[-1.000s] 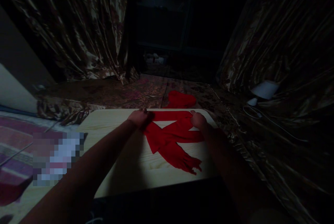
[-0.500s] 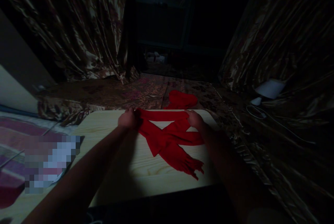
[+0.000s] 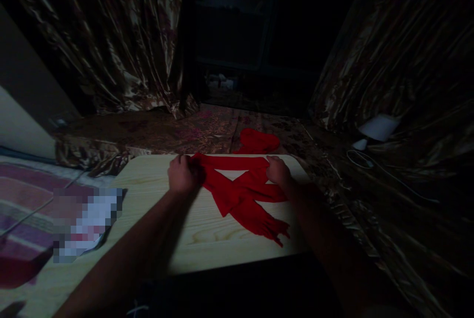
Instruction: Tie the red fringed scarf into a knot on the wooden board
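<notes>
A red scarf (image 3: 237, 194) with a fringed end lies in crossing folds on a pale wooden table (image 3: 148, 179). My left hand (image 3: 181, 174) is closed on its upper left corner near the table's far edge. At the upper right bend, my right hand (image 3: 277, 170) pinches the cloth between thumb and fingers. One straight strip runs between both hands, and two bands cross below it, with the fringe pointing toward the lower right. Part of the scarf on the right is hidden behind my right wrist.
Beyond the far edge sits another red cloth piece (image 3: 259, 140) on a patterned cover (image 3: 177, 130). A white lamp (image 3: 379, 127) with a cord stands at right. At left are a blurred-out flat item (image 3: 89, 221) and a striped cloth (image 3: 22, 199). Dark curtains (image 3: 144, 36) hang behind.
My left hand has shifted left along the far edge with the scarf's corner, drawing the upper strip out. My right hand keeps its hold in nearly the same place.
</notes>
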A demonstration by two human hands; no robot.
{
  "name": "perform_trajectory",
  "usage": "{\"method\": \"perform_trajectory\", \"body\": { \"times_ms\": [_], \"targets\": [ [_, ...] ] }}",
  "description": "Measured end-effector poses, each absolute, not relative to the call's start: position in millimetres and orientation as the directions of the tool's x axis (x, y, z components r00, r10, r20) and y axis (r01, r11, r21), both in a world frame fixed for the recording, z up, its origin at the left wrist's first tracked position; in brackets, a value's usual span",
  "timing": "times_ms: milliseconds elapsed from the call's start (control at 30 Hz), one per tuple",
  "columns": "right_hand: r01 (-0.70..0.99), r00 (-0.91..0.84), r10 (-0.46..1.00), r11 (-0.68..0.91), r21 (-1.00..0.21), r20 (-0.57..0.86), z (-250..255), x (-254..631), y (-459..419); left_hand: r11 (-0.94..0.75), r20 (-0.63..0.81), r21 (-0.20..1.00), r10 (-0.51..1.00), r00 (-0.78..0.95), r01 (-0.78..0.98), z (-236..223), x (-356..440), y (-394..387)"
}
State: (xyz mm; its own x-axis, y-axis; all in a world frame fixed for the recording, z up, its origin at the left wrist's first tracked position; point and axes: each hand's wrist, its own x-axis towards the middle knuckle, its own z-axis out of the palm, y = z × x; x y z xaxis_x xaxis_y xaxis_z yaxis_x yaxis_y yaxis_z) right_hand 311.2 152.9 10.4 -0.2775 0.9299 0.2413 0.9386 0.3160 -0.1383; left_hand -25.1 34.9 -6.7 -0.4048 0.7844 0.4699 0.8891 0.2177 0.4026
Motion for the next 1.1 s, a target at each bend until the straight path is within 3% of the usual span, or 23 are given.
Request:
{"method": "perform_trajectory", "body": {
  "times_ms": [67,133,200,267,433,567,667,800,967,1100],
  "targets": [
    [0.887,-0.332,0.876,0.416,-0.201,0.349,14.4,305.0,125.0,-0.061,0.519,0.399,0.838,-0.171,0.915,-9.9,-1.7,17.3],
    [0.785,-0.439,0.826,0.544,-0.296,0.355,15.6,301.0,94.5,-0.308,0.463,0.464,0.884,0.069,0.831,-17.0,20.0,2.8],
    [0.659,-0.557,0.756,0.654,-0.372,0.343,13.7,299.8,67.3,-0.378,0.435,0.507,0.888,0.149,0.774,-27.2,34.7,-6.0],
    [0.585,-0.633,0.692,0.722,-0.371,0.348,10.4,300.5,48.6,-0.414,0.419,0.457,0.881,0.22,0.787,-37.1,41.0,-9.6],
    [0.618,-0.721,0.631,0.772,-0.144,0.286,7.9,299.8,43.0,-0.442,0.382,0.263,0.864,0.328,0.858,-44.7,38.6,-10.8],
    [0.681,-0.71,0.619,0.724,0.108,0.335,7.9,298.6,54.5,-0.472,0.381,0.19,0.844,0.378,0.861,-41.4,37.5,-13.3],
    [0.651,-0.752,0.599,0.741,0.168,0.274,-0.2,302.2,57.8,-0.473,0.373,0.171,0.843,0.388,0.864,-40.7,38.3,-14.9],
    [0.691,-0.711,0.669,0.722,0.037,0.216,-17.7,311.5,57.7,-0.457,0.36,0.181,0.855,0.374,0.871,-39.7,39.4,-16.1],
    [0.698,-0.617,0.709,0.693,-0.177,0.343,-33.0,319.5,59.3,-0.448,0.335,0.184,0.865,0.373,0.875,-40.0,38.2,-16.2],
    [0.673,-0.574,0.71,0.693,-0.259,0.408,-35.2,321.0,59.0,-0.455,0.334,0.192,0.864,0.378,0.87,-43.7,36.0,-15.0]
  ]
}}
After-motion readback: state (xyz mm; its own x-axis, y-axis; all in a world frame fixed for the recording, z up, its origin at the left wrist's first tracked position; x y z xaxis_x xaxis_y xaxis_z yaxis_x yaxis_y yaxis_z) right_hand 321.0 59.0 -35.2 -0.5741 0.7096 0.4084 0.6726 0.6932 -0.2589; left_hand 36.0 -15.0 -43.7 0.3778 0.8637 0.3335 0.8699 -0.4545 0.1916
